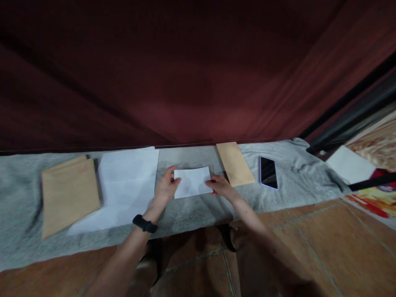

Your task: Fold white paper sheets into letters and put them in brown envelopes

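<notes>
White folded paper [192, 182] sits on the grey cloth [192, 210], w/ both hands pinching it: left hand [165, 187] on its left edge, right hand [220, 186] on its right. Big white sheet [123, 185] & brown envelope [69, 192] lie left; small envelope [235, 163] & phone [267, 172] right.

From my feed, a cloth [192, 210] runs across the view with a curtain [185, 74] hanging behind it. On the cloth, a folded paper [192, 181] lies in the middle, between my left hand [165, 187] and right hand [220, 185]. Left of it lies a sheet stack [123, 185], then a large envelope [69, 192] farthest left. Right of it lies a narrow envelope [235, 163], then a phone [268, 172].
</notes>
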Demonstrator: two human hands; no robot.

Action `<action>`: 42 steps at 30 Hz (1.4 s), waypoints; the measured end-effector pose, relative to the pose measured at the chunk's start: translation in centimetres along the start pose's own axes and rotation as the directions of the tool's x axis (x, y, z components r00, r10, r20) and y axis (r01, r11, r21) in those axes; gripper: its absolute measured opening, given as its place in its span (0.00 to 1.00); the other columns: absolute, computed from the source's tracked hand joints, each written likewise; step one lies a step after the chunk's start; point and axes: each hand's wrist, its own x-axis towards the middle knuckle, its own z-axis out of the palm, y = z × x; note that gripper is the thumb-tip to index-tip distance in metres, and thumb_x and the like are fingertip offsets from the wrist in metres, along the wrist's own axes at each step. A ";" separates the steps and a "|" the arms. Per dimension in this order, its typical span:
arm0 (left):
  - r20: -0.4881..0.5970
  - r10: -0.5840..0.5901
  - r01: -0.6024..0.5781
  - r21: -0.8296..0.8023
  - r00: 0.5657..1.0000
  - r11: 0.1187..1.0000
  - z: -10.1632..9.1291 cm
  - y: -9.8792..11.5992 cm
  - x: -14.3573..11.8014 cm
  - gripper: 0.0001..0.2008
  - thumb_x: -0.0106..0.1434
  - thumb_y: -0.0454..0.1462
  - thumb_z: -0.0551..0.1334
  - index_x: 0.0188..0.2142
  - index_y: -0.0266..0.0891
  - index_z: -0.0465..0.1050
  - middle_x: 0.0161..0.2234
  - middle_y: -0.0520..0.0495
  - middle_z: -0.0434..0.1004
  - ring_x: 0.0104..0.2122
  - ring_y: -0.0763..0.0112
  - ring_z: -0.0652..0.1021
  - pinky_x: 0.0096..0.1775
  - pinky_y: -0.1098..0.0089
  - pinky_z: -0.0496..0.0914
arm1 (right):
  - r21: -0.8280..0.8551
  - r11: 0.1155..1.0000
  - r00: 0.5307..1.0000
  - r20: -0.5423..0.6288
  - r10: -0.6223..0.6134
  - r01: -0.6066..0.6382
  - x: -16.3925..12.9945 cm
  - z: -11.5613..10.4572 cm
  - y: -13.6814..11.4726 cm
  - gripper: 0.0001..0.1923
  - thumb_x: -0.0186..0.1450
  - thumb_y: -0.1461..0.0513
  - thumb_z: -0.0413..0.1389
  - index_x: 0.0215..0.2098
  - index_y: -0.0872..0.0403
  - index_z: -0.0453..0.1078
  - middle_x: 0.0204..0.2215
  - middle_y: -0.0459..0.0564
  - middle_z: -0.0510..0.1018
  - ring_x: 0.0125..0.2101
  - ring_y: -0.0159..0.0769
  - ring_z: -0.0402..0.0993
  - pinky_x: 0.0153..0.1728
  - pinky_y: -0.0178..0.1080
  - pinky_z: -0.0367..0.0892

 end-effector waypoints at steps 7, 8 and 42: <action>-0.009 0.308 -0.233 0.634 0.951 0.738 1.9 0.7 -1.9 0.23 0.66 0.34 0.55 0.61 0.35 0.68 0.59 0.33 0.71 0.57 0.50 0.74 0.56 0.53 0.69 | -0.308 0.951 0.995 -0.101 0.009 -0.040 -0.1 0.4 -0.8 0.15 0.70 0.57 0.53 0.37 0.55 0.79 0.36 0.54 0.83 0.39 0.42 0.80 0.39 0.36 0.68; 0.030 0.348 -0.276 0.674 0.937 0.685 2.6 0.8 -2.4 0.23 0.68 0.36 0.54 0.62 0.35 0.67 0.63 0.33 0.67 0.61 0.48 0.70 0.59 0.51 0.67 | -0.346 0.937 0.994 -0.108 0.006 -0.043 -0.1 0.5 -0.9 0.15 0.71 0.56 0.52 0.38 0.55 0.79 0.39 0.55 0.83 0.42 0.43 0.79 0.40 0.36 0.68; 0.203 0.253 -0.305 0.822 0.946 0.482 4.5 1.5 -7.0 0.27 0.72 0.46 0.50 0.64 0.34 0.64 0.69 0.33 0.58 0.61 0.46 0.68 0.55 0.50 0.68 | -0.583 0.807 0.968 -0.242 -0.059 -0.097 -0.1 0.8 -1.9 0.14 0.75 0.57 0.47 0.50 0.52 0.71 0.42 0.54 0.83 0.45 0.41 0.80 0.44 0.37 0.69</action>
